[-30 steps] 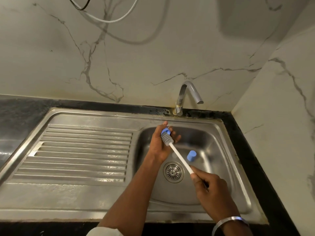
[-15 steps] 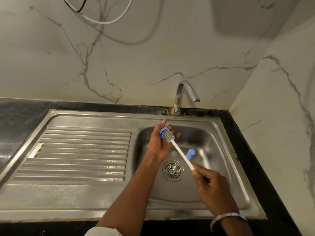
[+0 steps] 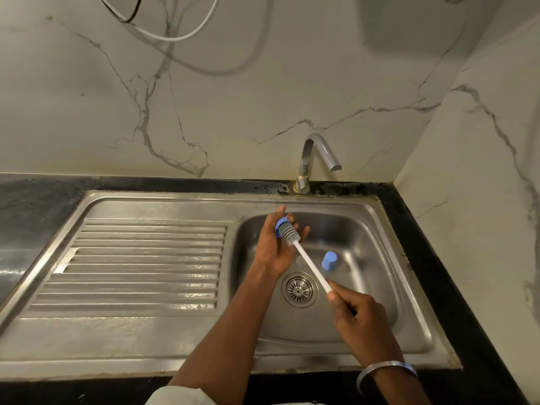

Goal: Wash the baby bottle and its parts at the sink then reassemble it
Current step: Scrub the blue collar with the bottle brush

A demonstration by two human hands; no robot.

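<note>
Holding a small blue bottle part [image 3: 279, 226] in the left hand [image 3: 273, 247], above the rear left of the sink basin [image 3: 365, 229], fingers and thumb curled round it so that only a blue edge shows. Gripping a bottle brush [image 3: 292, 233] by the lower end of its white handle in the right hand [image 3: 361, 317], fingers wrapped tight round the stem, a silver bangle [image 3: 385, 371] on that wrist. Slanting the brush up and left from one hand to the other, grey bristle head across the left palm, its tip touching the blue part; cannot tell whether the bristles reach inside it.

Standing upright on the basin floor, just right of the handle and apart from both hands: a blue cap [image 3: 329, 261]. Just under the handle, between the two forearms: the round drain strainer [image 3: 299, 289].

Rising from the back rim behind the left hand: a metal faucet [image 3: 317, 154], spout bent forward and down toward the basin. Spreading left of the basin: a ribbed steel drainboard [image 3: 140, 264]. Framing the steel: a black countertop [image 3: 438, 258], with a veined marble wall [image 3: 263, 83] behind and to the right. Looping down at the top of the wall: a white cable [image 3: 175, 38] beside a dark one. Showing at the bottom edge, on the left arm: a bit of white sleeve [image 3: 175, 397].
</note>
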